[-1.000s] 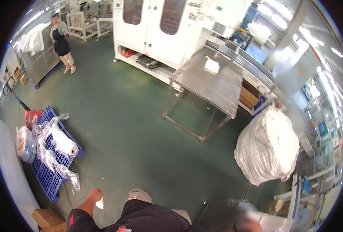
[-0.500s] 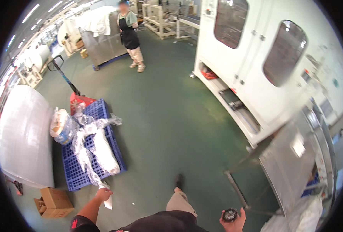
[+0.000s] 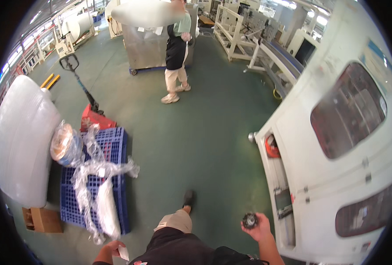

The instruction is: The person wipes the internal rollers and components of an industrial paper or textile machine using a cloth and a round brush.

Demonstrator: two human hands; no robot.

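At the lower left, my left hand (image 3: 113, 248) is closed on a small white piece (image 3: 123, 252), thin and sheet-like. My right hand (image 3: 261, 227) grips a round black object (image 3: 250, 220) with a shiny, lighter middle; its exact kind does not show. Near my left hand stands a blue plastic pallet (image 3: 123, 194), with crumpled clear plastic film (image 3: 84, 194) and a long white wrapped bundle (image 3: 107, 207) on it. A film-wrapped roll (image 3: 64, 143) rests at the pallet's far left corner.
Behind the pallet is a red pallet jack (image 3: 94, 118). A large wrapped roll (image 3: 26, 141) and a cardboard box (image 3: 47, 220) stand at the left. A white machine cabinet (image 3: 302, 176) lines the right. Ahead, a person in a dark apron (image 3: 175, 55) walks by a metal bin (image 3: 146, 51).
My view has turned to the right and I have moved along the floor. My left hand is now lower, apart from the pallet's film; my right hand has risen with the round object. The person has stepped sideways.
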